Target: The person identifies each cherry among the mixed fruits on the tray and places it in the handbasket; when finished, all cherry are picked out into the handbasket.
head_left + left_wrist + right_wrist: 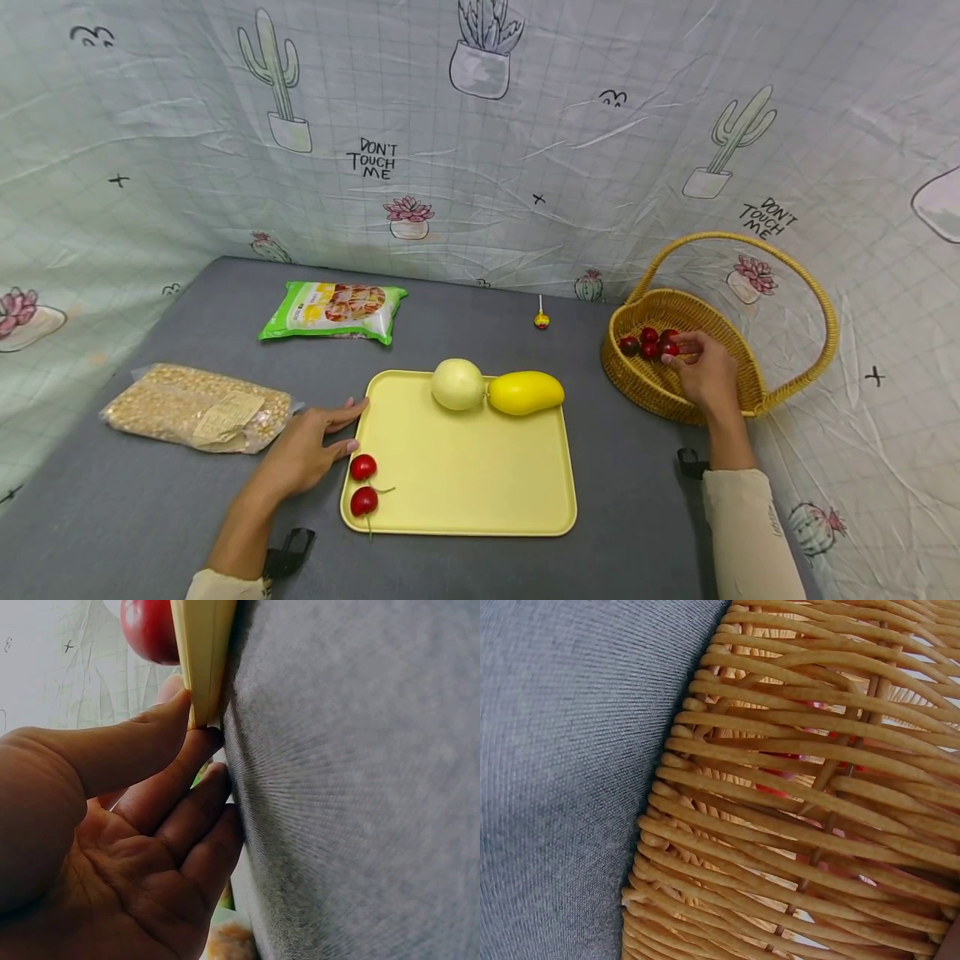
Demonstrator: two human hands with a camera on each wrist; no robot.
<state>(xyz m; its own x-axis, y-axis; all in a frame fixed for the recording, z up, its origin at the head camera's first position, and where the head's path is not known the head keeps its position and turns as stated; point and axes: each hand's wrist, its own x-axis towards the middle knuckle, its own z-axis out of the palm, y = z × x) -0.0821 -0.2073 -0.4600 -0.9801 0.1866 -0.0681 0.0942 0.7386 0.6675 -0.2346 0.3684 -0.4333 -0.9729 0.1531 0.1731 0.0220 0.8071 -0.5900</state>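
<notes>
A pale yellow tray point(465, 467) lies on the table, and my left hand point(306, 446) touches its left edge with thumb and fingertips, the fingers fairly straight. In the left wrist view the thumb point(135, 746) rests against the tray's side point(204, 660). Two red cherries point(363, 500) with stems sit in the tray's near left corner. My right hand point(705, 371) reaches inside a wicker basket point(641, 392), pinching a dark red cherry point(669, 349) between thumb and fingers. Several other cherries point(648, 335) lie beside it. In the right wrist view, basket weave point(802, 787) hides the hand's fingers.
At the tray's far side lie a pale round fruit point(457, 385) and a yellow mango point(527, 393). A lollipop point(542, 319) lies farther back. On the left are a green-and-white packet point(333, 311) and a clear bag of kernels point(198, 407). The basket's tall handle point(828, 325) arches rightward.
</notes>
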